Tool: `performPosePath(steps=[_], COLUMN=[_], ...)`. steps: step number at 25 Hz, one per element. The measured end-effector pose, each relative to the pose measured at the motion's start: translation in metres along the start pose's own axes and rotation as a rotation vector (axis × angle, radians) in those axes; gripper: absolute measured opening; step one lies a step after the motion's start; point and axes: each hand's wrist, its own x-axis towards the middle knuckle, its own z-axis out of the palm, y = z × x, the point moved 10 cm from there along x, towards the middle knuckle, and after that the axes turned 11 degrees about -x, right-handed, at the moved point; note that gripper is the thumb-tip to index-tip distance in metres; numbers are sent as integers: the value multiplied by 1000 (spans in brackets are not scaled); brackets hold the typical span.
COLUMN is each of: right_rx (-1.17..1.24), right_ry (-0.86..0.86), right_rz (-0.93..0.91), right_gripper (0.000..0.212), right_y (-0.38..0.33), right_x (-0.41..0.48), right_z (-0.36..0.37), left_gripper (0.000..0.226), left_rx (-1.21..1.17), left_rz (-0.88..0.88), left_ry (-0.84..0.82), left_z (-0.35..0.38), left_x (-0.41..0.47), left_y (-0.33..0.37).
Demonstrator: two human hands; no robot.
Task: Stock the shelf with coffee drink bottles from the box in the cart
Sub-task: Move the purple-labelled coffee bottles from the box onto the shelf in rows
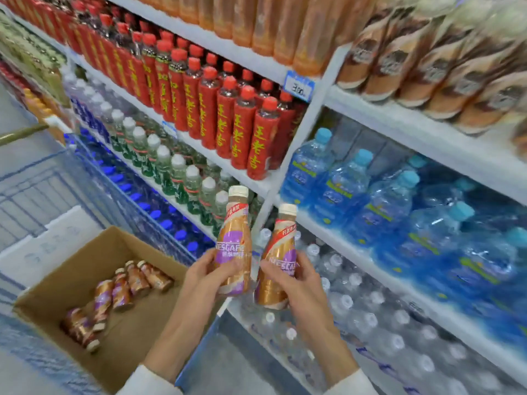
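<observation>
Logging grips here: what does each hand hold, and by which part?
Left hand grips left bottle by its lower body; right hand grips right bottle likewise.

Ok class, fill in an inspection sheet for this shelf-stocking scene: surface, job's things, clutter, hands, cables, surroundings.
Surface: white shelf, tiers packed with drinks.
Job's things: left bottle and right bottle held upright; spare bottles lie in the open box in the cart.
Clutter: white package beside the box.
Hands: left hand grips the left bottle; right hand grips the right bottle.
Cables: nothing seen.
Surroundings: red bottles, water bottles on the shelf.
</observation>
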Motion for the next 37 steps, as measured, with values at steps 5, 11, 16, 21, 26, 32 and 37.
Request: performPosePath(steps=[5,11,16,21,26,32,37], right_rx=[69,61,55,22,-10,-17,-105], right_ry=[304,490,641,755,813,888,853], right_rz=[-108,-274,-414,-528,-548,-537,-522], right_gripper=[32,33,33,52,61,67,70], right_y=[-18,-62,-105,-148,-176,-174,-172], right_x=[-31,-83,-129,-147,-129,-95,-82], right_z=[-156,-322,-415,-466,-499,-533,-531], left_gripper=[66,59,44,50,38,55,68], left_rx=[95,121,134,206,363,468,498], left_rz=[-16,44,143,267,358,461,560], left_ry=[-199,-385,-532,-681,-772,-788,-697], left_z=[147,317,424,517,581,608,596], left_x=[-1,-39,-68,-80,-58,-31,-24], left_y=[-52,-95,-98,-84,-75,-91,-91])
